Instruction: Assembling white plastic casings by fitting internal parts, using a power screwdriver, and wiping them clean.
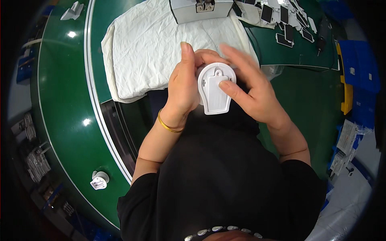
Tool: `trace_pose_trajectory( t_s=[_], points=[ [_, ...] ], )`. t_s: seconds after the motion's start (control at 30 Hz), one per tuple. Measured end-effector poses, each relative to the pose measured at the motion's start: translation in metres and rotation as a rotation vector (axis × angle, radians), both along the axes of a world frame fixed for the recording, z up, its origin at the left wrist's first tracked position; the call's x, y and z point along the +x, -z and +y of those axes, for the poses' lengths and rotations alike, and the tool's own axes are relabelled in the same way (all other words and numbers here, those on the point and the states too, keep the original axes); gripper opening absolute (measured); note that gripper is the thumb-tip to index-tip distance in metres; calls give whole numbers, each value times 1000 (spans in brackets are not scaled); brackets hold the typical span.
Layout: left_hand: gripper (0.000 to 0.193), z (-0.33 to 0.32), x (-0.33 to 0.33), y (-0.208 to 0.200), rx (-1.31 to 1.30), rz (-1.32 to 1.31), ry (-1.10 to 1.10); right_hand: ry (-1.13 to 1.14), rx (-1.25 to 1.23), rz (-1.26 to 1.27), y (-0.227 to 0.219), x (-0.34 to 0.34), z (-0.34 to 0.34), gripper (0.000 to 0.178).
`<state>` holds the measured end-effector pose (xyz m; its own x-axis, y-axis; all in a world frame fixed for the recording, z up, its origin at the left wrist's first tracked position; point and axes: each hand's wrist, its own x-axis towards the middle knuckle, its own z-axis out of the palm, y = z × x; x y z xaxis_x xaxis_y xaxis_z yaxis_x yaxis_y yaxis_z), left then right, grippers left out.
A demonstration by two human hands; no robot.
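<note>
In front of my chest, both hands hold a white plastic housing (216,98), rounded at the top and narrower at its lower end. Its recessed face has a small ring tab and is turned up toward me. My left hand (184,86), with a gold bangle at the wrist, supports the housing from the left; its thumb sticks up and its other fingers curl behind. The thumb of my right hand (255,90) lies on the face of the housing. Its raised fingers are blurred at the far side, and part of the grip is hidden.
A white cloth (140,52) covers the table ahead, with a grey-white box (201,14) on it. Several dark-faced white parts (284,34) and a dark tool (323,36) lie at the far right. Similar white pieces (99,180) rest on the green conveyor (66,108). Blue bins (360,68) stand right.
</note>
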<state>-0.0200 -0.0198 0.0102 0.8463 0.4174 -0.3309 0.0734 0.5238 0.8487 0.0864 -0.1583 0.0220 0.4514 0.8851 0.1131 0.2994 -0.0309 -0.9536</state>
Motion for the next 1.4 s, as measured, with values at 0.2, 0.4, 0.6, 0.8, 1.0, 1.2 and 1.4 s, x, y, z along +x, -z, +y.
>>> trace_pose_trajectory(
  t_s=[0.2,0.4,0.6,0.8,1.0,1.2,1.4],
  points=[
    [54,1,-10,10,6,-225,-113,10,51,647,2,-3,0,68],
    [65,8,-23,-1,256,-215,128,67,89,537,1,-5,1,71],
    [72,1,-18,6,304,-171,105,74,69,527,3,3,1,71],
    [124,0,-13,10,565,-189,241,62,-46,643,8,21,-2,61],
    [127,-1,-15,10,590,-294,168,-48,-47,227,1,32,-7,47],
    [128,-3,-19,8,681,-320,155,-62,18,94,-3,27,-6,47],
    [130,-4,-21,5,593,-306,201,-18,74,24,-6,23,-3,40]
  ],
)
